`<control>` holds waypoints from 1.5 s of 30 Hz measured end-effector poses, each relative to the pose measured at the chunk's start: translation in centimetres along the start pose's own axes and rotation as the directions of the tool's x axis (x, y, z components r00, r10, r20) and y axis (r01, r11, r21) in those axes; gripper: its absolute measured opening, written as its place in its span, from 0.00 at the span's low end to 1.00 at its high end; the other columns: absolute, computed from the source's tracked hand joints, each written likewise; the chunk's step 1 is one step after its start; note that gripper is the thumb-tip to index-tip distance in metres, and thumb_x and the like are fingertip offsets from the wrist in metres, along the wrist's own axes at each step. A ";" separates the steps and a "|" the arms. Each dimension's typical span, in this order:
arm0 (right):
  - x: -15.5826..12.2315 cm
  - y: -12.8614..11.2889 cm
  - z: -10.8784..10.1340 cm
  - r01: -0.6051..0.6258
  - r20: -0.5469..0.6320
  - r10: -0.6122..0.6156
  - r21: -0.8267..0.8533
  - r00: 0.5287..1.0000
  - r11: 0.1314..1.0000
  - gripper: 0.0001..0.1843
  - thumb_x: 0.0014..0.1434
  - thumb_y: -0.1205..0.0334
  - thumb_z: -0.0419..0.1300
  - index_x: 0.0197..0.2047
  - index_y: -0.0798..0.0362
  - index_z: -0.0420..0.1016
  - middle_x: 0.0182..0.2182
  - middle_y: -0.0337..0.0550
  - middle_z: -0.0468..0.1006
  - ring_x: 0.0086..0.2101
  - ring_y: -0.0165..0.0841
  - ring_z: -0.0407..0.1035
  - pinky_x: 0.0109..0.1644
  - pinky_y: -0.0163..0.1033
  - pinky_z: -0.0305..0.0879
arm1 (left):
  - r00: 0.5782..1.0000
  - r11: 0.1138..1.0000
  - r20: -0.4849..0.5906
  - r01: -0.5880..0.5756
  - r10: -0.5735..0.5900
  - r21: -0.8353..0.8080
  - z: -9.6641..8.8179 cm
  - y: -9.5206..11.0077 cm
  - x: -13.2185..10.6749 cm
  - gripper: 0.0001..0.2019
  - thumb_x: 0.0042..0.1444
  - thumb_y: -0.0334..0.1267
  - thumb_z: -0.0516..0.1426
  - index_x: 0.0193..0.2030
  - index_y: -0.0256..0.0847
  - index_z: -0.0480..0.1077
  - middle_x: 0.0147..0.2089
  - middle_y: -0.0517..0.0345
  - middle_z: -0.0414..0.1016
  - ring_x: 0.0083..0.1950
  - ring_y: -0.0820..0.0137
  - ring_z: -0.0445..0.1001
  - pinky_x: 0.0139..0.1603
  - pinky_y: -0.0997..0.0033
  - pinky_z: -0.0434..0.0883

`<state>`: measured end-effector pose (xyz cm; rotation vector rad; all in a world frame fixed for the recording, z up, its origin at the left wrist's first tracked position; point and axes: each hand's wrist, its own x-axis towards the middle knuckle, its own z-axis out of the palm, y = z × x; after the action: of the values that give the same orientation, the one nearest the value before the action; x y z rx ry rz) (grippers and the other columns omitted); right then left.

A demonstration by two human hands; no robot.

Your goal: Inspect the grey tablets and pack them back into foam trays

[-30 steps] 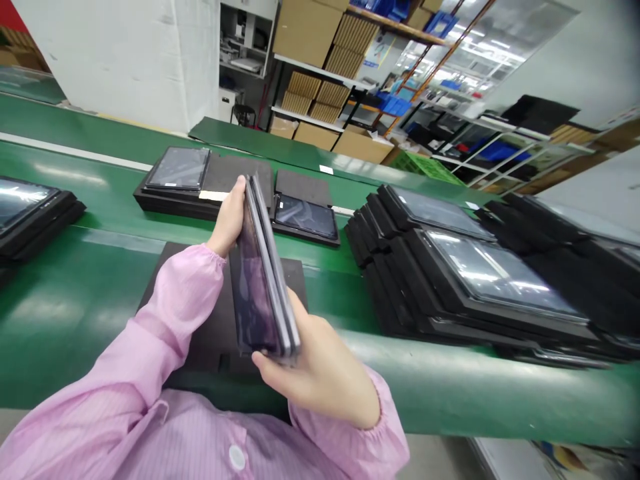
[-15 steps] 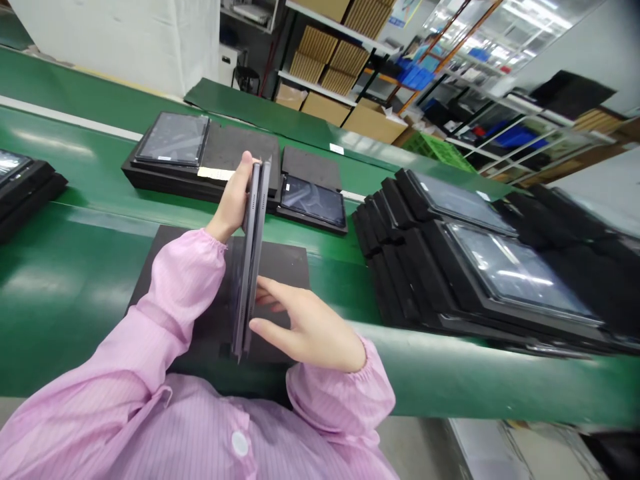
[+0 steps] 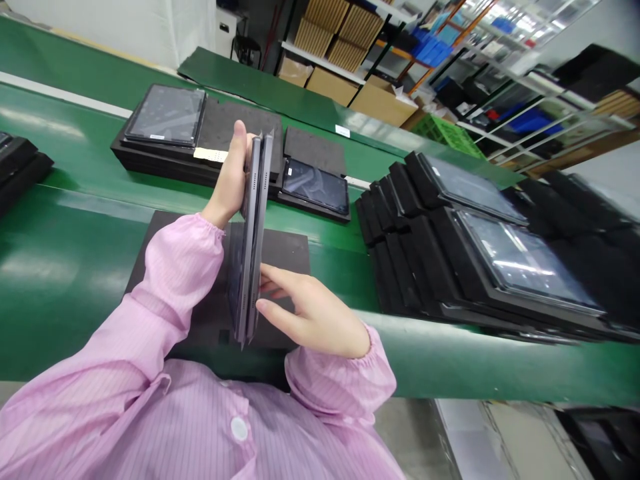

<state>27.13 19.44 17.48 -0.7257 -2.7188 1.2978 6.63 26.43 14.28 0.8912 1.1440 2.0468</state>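
Observation:
Two thin grey tablets point(image 3: 255, 240) stand edge-on in front of me, face against face, with speaker holes along their narrow edges. My left hand point(image 3: 233, 177) is closed around their far end, thumb pointing up. On the right side, my right hand point(image 3: 313, 313) has its fingers stretched out and thumb apart, the fingertips at the near half of the right tablet. Part of those fingers is hidden behind the thumb. Under the tablets lies a dark flat pad point(image 3: 287, 257) on the green work surface point(image 3: 65, 273).
Behind my hands, a tablet point(image 3: 167, 115) and another tablet point(image 3: 315, 189) lie in black foam trays point(image 3: 240, 117). A yellowish strip point(image 3: 210, 155) sticks to one tray. Stacked black trays point(image 3: 425, 260) with tablets stand at right. More black trays point(image 3: 20, 170) sit at the left edge.
My view has tipped slightly, so the bench and trays appear a little higher. Both hands keep nearly the same pose around the tablets.

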 end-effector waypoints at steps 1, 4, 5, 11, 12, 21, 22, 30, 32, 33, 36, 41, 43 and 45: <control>0.0 0.0 0.0 -0.002 0.003 0.002 -0.001 1.000 1.000 0.27 0.64 0.60 0.55 0.66 0.55 0.66 0.55 0.52 0.79 0.50 0.42 0.77 0.56 0.50 0.75 | 1.000 1.000 -0.015 0.004 -0.004 -0.007 0.0 -0.1 0.0 0.28 0.68 0.59 0.44 0.24 0.39 0.60 0.29 0.57 0.62 0.40 0.66 0.75 0.37 0.67 0.74; 0.0 0.0 0.0 -0.008 0.010 0.008 -0.005 1.000 1.000 0.27 0.64 0.61 0.55 0.66 0.57 0.66 0.55 0.54 0.79 0.51 0.43 0.77 0.56 0.51 0.75 | 0.998 0.999 -0.058 0.027 -0.030 -0.046 -0.1 -0.5 0.1 0.26 0.68 0.58 0.47 0.25 0.40 0.59 0.30 0.57 0.63 0.41 0.65 0.76 0.37 0.66 0.74; 0.0 0.0 -0.1 -0.008 0.012 0.008 -0.005 1.000 1.000 0.27 0.65 0.61 0.55 0.66 0.57 0.66 0.55 0.54 0.79 0.51 0.43 0.77 0.56 0.52 0.75 | 0.997 0.997 -0.067 0.038 -0.042 -0.060 -0.1 -0.5 0.2 0.26 0.67 0.57 0.47 0.25 0.40 0.59 0.30 0.57 0.63 0.41 0.65 0.76 0.36 0.67 0.73; -0.1 0.0 -0.1 -0.008 0.019 0.008 -0.001 1.000 1.000 0.27 0.65 0.60 0.55 0.66 0.56 0.65 0.55 0.53 0.79 0.51 0.42 0.77 0.55 0.49 0.75 | 0.997 0.994 -0.018 0.071 -0.073 -0.086 0.2 0.3 -0.1 0.26 0.70 0.53 0.45 0.22 0.40 0.58 0.29 0.56 0.61 0.38 0.68 0.74 0.35 0.69 0.71; -0.1 0.0 -0.1 -0.006 0.020 0.006 -0.001 1.000 1.000 0.27 0.65 0.61 0.55 0.66 0.56 0.65 0.55 0.53 0.79 0.51 0.42 0.77 0.55 0.49 0.75 | 0.997 0.994 -0.012 0.071 -0.072 -0.085 0.3 0.5 -0.2 0.27 0.70 0.52 0.44 0.22 0.40 0.58 0.29 0.57 0.61 0.38 0.68 0.73 0.35 0.70 0.71; -0.4 0.2 -0.1 0.024 -0.015 -0.024 0.011 1.000 1.000 0.34 0.65 0.57 0.57 0.71 0.55 0.56 0.58 0.52 0.76 0.50 0.43 0.76 0.56 0.52 0.74 | 0.992 0.998 0.116 -0.038 0.043 -0.049 1.0 1.6 -1.4 0.29 0.70 0.55 0.39 0.22 0.39 0.58 0.27 0.58 0.59 0.27 0.74 0.63 0.27 0.72 0.63; -0.4 0.3 0.0 0.023 -0.034 -0.023 0.020 0.999 1.000 0.35 0.65 0.56 0.58 0.72 0.55 0.55 0.59 0.52 0.76 0.50 0.43 0.76 0.56 0.53 0.74 | 0.988 0.997 0.142 -0.057 0.062 -0.045 1.0 1.6 -1.6 0.30 0.70 0.56 0.38 0.22 0.39 0.59 0.26 0.58 0.58 0.26 0.74 0.62 0.26 0.72 0.62; 0.3 -0.1 1.1 0.134 -0.364 -0.034 0.253 0.931 0.958 0.53 0.61 0.52 0.64 0.76 0.53 0.33 0.71 0.58 0.55 0.61 0.46 0.68 0.61 0.51 0.71 | 0.978 0.994 0.196 -0.089 0.074 0.067 1.9 2.6 -4.1 0.29 0.65 0.63 0.42 0.29 0.43 0.67 0.26 0.58 0.63 0.30 0.70 0.69 0.31 0.71 0.68; 0.9 -0.8 1.9 0.133 -0.458 -0.018 0.221 0.889 0.966 0.50 0.60 0.55 0.64 0.75 0.53 0.39 0.70 0.56 0.57 0.64 0.47 0.64 0.63 0.51 0.69 | 0.974 0.987 0.204 -0.124 0.101 0.104 2.1 2.4 -4.7 0.28 0.64 0.65 0.44 0.31 0.44 0.70 0.29 0.56 0.68 0.35 0.67 0.72 0.36 0.68 0.71; 1.1 -1.1 2.4 0.112 -0.514 0.008 0.202 0.858 0.973 0.47 0.60 0.58 0.64 0.75 0.52 0.43 0.69 0.55 0.59 0.64 0.47 0.64 0.64 0.51 0.69 | 0.969 0.980 0.209 -0.157 0.129 0.124 2.0 2.1 -4.7 0.28 0.64 0.65 0.45 0.32 0.44 0.71 0.32 0.55 0.71 0.38 0.66 0.73 0.39 0.67 0.72; 1.8 -1.4 3.6 0.032 -0.641 0.104 0.197 0.760 0.980 0.39 0.61 0.66 0.58 0.72 0.48 0.49 0.64 0.51 0.69 0.59 0.46 0.70 0.63 0.53 0.69 | 0.965 0.957 0.175 -0.229 0.198 0.178 1.2 -0.2 -3.4 0.25 0.63 0.64 0.48 0.38 0.46 0.74 0.42 0.51 0.76 0.51 0.61 0.74 0.50 0.63 0.72; 2.6 -0.6 4.1 0.063 -0.779 0.140 0.224 0.611 0.973 0.32 0.62 0.64 0.55 0.68 0.52 0.55 0.60 0.54 0.73 0.62 0.46 0.66 0.67 0.54 0.64 | 0.996 0.988 -0.089 0.042 -0.029 0.149 -0.7 -3.3 0.6 0.24 0.61 0.62 0.53 0.45 0.43 0.72 0.45 0.49 0.77 0.52 0.62 0.75 0.51 0.64 0.71; 3.1 -0.3 4.4 0.092 -0.857 0.118 0.188 0.502 0.978 0.32 0.62 0.61 0.56 0.67 0.55 0.55 0.61 0.57 0.72 0.65 0.46 0.63 0.69 0.55 0.61 | 0.992 0.991 -0.116 0.067 -0.053 0.113 -1.4 -3.0 1.3 0.25 0.59 0.63 0.54 0.46 0.43 0.71 0.42 0.50 0.77 0.48 0.63 0.76 0.47 0.65 0.71; 3.8 -0.1 4.9 0.087 -0.915 0.104 0.149 0.389 0.985 0.34 0.62 0.57 0.56 0.68 0.57 0.53 0.59 0.62 0.72 0.65 0.49 0.62 0.69 0.57 0.60 | 0.997 0.996 -0.053 0.063 -0.060 0.068 -1.8 -2.0 1.4 0.26 0.57 0.67 0.54 0.42 0.43 0.70 0.35 0.53 0.75 0.44 0.62 0.77 0.41 0.66 0.71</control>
<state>22.54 17.52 13.77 -1.0259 -1.6243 0.7035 4.83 27.57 12.16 0.8314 1.2615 2.0004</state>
